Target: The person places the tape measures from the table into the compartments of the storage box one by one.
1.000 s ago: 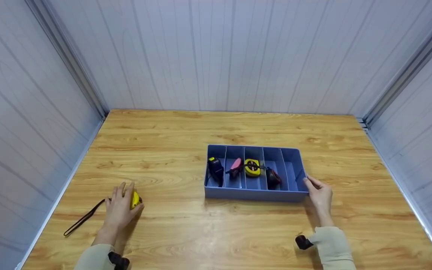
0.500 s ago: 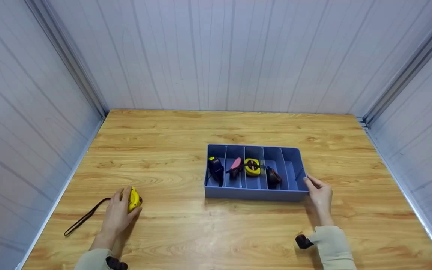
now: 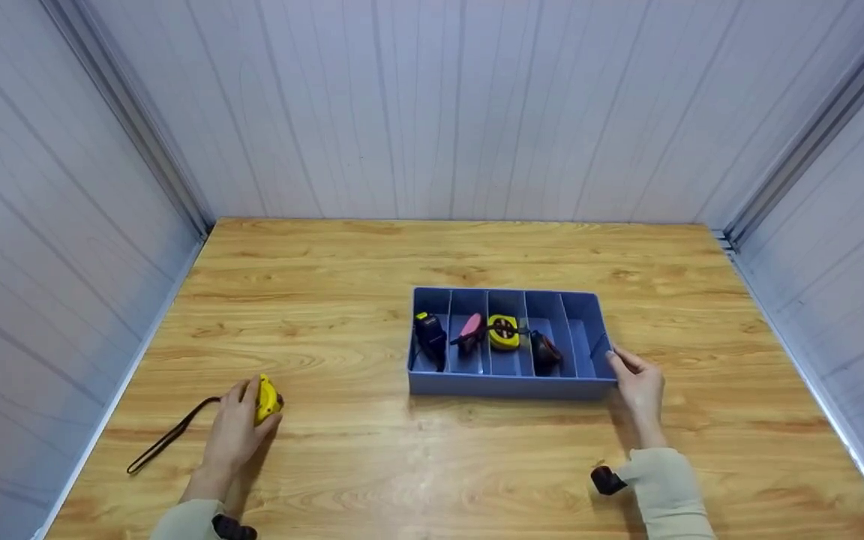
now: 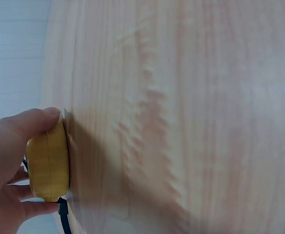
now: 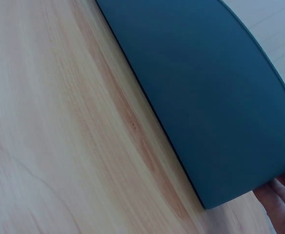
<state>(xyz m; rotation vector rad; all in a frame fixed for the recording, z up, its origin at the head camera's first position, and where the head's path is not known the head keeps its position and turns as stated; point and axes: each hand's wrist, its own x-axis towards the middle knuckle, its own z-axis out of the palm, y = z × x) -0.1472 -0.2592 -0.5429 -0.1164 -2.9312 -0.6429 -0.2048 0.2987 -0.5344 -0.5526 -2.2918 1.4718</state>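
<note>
On the left of the table, my left hand [image 3: 233,431] holds a yellow tape measure [image 3: 270,401] between thumb and fingers. The left wrist view shows the tape measure's yellow edge [image 4: 48,163] close to the tabletop, and its black wrist strap [image 3: 169,439] trails leftward. My right hand [image 3: 640,386] pinches the right end wall of a blue divided box [image 3: 511,385], thumb at the rim. From left to right, the box's compartments hold a black tape measure [image 3: 430,334], a pink and black one [image 3: 471,330], a yellow one [image 3: 504,334] and a dark rounded one [image 3: 546,351].
The box's rightmost compartment [image 3: 589,349] shows only its bare floor. Pale panel walls [image 3: 432,112] close off the wooden table [image 3: 372,465] at the back and both sides. Bare wood lies between the left hand and the box.
My left hand has drawn slightly toward me and its fingers have settled on the yellow tape measure, more of which now shows. The right hand and the box stay in place.
</note>
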